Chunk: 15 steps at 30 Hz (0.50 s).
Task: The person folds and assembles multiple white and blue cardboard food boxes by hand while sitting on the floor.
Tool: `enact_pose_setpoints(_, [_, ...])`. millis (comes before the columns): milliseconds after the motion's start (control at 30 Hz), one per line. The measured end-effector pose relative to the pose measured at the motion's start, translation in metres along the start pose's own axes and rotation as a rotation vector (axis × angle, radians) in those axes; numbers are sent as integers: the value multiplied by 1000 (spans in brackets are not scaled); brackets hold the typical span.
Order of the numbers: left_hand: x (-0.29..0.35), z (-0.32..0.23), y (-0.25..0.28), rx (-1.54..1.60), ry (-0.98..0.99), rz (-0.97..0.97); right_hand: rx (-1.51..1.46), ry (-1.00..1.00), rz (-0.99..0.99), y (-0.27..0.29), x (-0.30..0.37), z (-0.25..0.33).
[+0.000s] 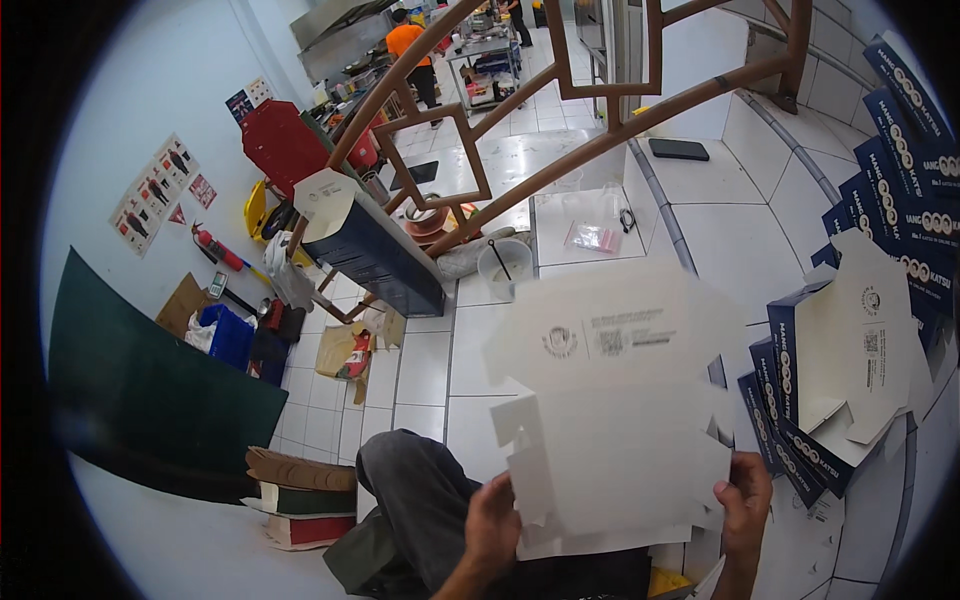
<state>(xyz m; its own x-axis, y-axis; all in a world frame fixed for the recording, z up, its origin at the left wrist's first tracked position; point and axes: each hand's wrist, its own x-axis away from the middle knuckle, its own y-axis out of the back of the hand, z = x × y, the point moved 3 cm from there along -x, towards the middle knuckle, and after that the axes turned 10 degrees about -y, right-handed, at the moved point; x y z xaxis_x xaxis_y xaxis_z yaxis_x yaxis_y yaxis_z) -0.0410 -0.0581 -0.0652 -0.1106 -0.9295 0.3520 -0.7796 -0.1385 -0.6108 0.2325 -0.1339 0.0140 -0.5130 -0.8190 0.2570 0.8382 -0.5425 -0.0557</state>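
In front of me is an unfolded carton box (620,430), its white inner face up, with small dark print on its wide upper flap and cut tabs along both sides. My left hand (493,525) grips its lower left edge, fingers tucked partly out of sight behind the board. On the lower right side, my right hand (745,500) holds the edge with the thumb in front. Close by on the right stands a folded blue box (825,350) with a white inside and its lid raised. My legs, in dark trousers (415,480), are below the board.
Stacked blue boxes (900,190) rise along the right. A tall blue carton stack (380,250) leans by the brown railing (600,140). A plastic cup (505,265), a small bag (593,237) and a phone (678,149) lie on the tiled steps. A person (408,45) in orange stands far off.
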Motion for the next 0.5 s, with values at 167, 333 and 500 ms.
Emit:
enact_pose_setpoints(167, [-16, -25, -17, -64, 138, 109, -191, -113, 289, -26, -12, -25])
enact_pose_setpoints(333, [-9, -43, -20, -355, 151, 213, -169, -201, 328, -52, -16, -38])
enact_pose_setpoints(500, [3, -57, 3, -547, -48, 176, -119, -447, 507, -65, -24, -45])
